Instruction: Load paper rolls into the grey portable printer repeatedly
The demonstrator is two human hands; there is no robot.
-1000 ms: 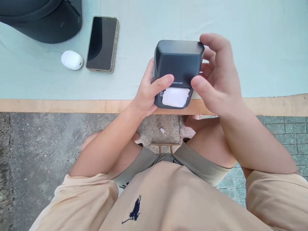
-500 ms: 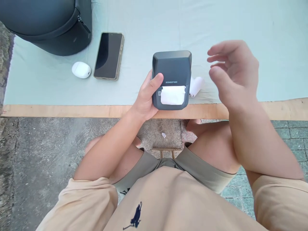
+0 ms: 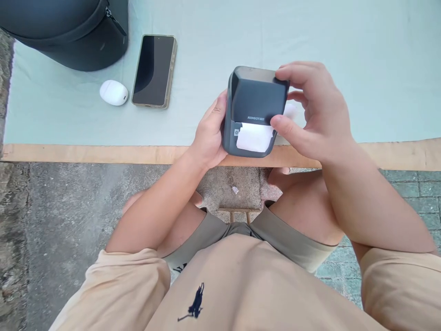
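Observation:
A dark grey label printer (image 3: 259, 99) marked NIIMBOT is held up over the near edge of the table, between my two hands. A strip of white paper (image 3: 254, 137) sticks out from its lower front. My left hand (image 3: 211, 131) is closed around the printer's left side, with the fingers hidden behind it. On the right side, my right hand (image 3: 315, 108) grips it, thumb at the lower front and index finger at the top corner. A white paper roll (image 3: 291, 110) on the cloth is mostly covered by that hand.
A smartphone (image 3: 154, 71) lies face up on the pale cloth (image 3: 206, 27), beside a white earbud case (image 3: 114, 93). At the back left stands a black zippered bag (image 3: 86, 41). The wooden table edge (image 3: 86, 153) runs across in front of me. A paper scrap (image 3: 235, 190) is on the ground.
My right hand has come in from the right and taken hold of the printer. The printer has shifted slightly right and turned a little in my left hand.

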